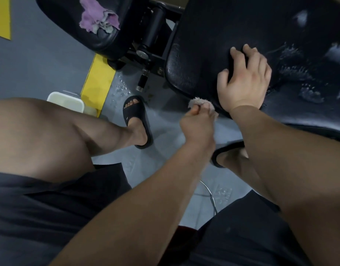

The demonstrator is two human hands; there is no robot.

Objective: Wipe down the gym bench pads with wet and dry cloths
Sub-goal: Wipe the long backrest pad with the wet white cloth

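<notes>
- Your left hand (198, 121) clenches the pink cloth (200, 101) at the back pad (213, 25) edge.
- Your right hand (244, 77) lies on the pad, fingers released, bracing.
- Wet streaks (292, 72) show rightward: overlap strokes toward them.
- The purple cloth (97, 16) lies on the seat pad (56, 20).

spare cloth (97, 16) lies on left pad (67, 10); right hand (244, 79) rests on right pad (232, 22); left hand (198, 125) grips small cloth (200, 102) at its near edge.

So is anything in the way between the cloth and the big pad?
Nothing visible. The left hand holds the cloth right at the pad's edge; only the right hand rests on the pad just beyond.
</notes>
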